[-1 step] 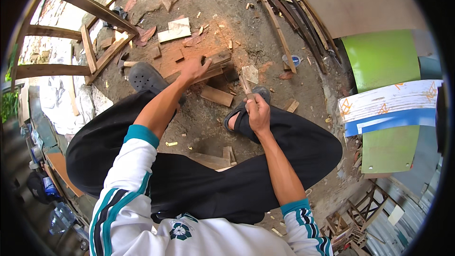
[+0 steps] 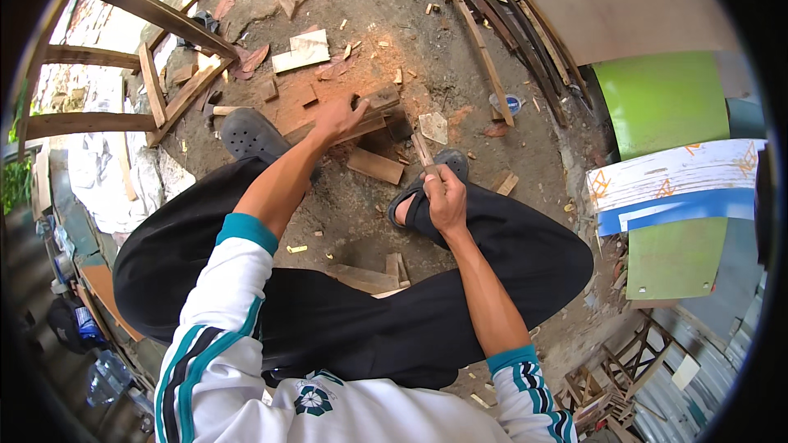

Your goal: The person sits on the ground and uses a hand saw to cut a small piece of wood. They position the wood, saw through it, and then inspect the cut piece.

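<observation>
Brown timber under the left hand, between left clog and right clog, a little above the middle of the ground. Clasps that wood from above with bent fingers; cannot tell how firmly. Grips a slim wooden handle in the closed right hand, aimed toward a dark block-like shape at the timber's right end; cannot tell tool head from wood there. Looks partway along, judging by offcuts and orange sawdust already spread about; shows no clearly finished piece near the hands, and gives no sure measure of work left. Close in, a short board just below the timber. Farther out, pale offcuts toward the ground's upper edge, a wooden frame at its upper left corner, long strips along its upper right edge, green panels beyond. Possibly in the way: short board, right clog beside the handle, loose scraps underfoot.
</observation>
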Tool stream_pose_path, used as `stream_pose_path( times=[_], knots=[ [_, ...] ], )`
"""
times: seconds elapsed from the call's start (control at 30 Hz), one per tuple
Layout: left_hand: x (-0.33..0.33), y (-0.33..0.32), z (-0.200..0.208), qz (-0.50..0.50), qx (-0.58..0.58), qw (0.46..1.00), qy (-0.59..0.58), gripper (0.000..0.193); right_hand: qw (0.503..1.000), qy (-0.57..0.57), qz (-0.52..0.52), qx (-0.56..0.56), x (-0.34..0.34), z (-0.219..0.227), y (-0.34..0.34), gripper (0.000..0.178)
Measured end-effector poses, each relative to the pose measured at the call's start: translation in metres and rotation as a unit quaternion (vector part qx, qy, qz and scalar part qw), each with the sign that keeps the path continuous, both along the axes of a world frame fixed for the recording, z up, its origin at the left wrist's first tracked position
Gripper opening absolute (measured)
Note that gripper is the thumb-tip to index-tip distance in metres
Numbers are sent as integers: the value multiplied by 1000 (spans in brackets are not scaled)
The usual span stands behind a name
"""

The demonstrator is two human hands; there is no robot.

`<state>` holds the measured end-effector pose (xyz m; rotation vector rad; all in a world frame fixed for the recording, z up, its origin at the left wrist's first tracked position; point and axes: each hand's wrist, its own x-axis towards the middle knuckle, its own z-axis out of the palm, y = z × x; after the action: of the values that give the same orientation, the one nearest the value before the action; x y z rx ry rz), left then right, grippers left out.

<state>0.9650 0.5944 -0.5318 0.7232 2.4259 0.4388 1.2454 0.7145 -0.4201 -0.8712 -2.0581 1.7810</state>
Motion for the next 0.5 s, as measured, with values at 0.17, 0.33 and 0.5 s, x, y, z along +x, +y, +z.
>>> stream_pose_path(
  times=[0.17, 0.33, 0.5],
  knots=[
    [-1, 28, -10, -58, -27, 998, 27, 64, 999, -25, 29, 19, 4, -3, -2, 24],
    [0, 22, -21, -54, 7, 996, 72, 63, 996, -57, 60, -28, 4, -8, -2, 23],
    [-3, 30, -22, -66, -53, 995, 57, 65, 993, -89, 80, -11, 8, -28, -1, 23]
  ],
)
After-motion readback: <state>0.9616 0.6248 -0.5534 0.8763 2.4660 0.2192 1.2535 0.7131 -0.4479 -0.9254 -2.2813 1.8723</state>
